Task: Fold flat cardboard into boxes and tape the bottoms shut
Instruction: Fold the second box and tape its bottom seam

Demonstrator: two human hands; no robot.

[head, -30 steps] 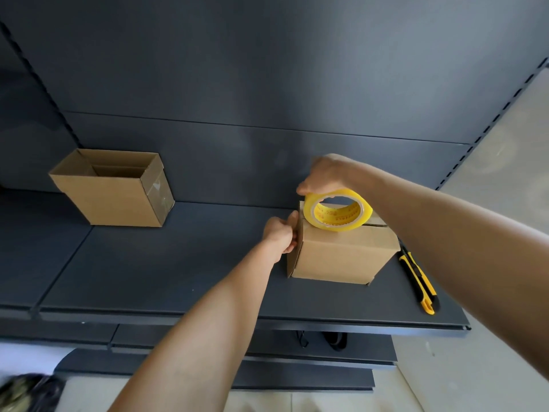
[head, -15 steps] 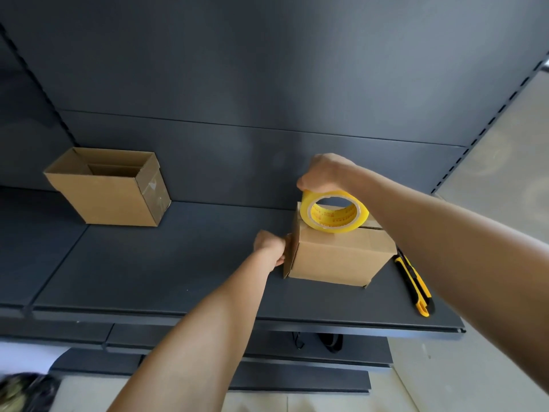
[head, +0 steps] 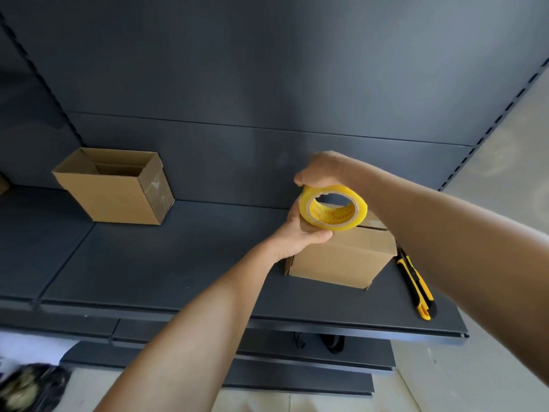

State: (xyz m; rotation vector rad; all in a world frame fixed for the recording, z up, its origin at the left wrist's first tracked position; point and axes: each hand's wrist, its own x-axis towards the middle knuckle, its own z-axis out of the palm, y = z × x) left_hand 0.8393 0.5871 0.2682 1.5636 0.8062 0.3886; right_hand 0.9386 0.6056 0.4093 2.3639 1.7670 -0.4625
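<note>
Shop or stockroom: dark metal gondola shelving (head: pixel 178 263), slotted uprights (head: pixel 487 135), bare back panels (head: pixel 267 84).

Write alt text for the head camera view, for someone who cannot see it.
Two bare hands, left hand below and right hand above, hold a yellow roll of clear packing tape over a closed brown cardboard box on a dark grey metal shelf. An open brown cardboard box sits far left; a yellow-and-black utility knife lies right.

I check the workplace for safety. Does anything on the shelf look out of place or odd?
Mostly tidy. The finished box at the left lies tipped on its side. The yellow utility knife lies loose near the shelf's front right edge; whether its blade is out, I cannot tell.
</note>
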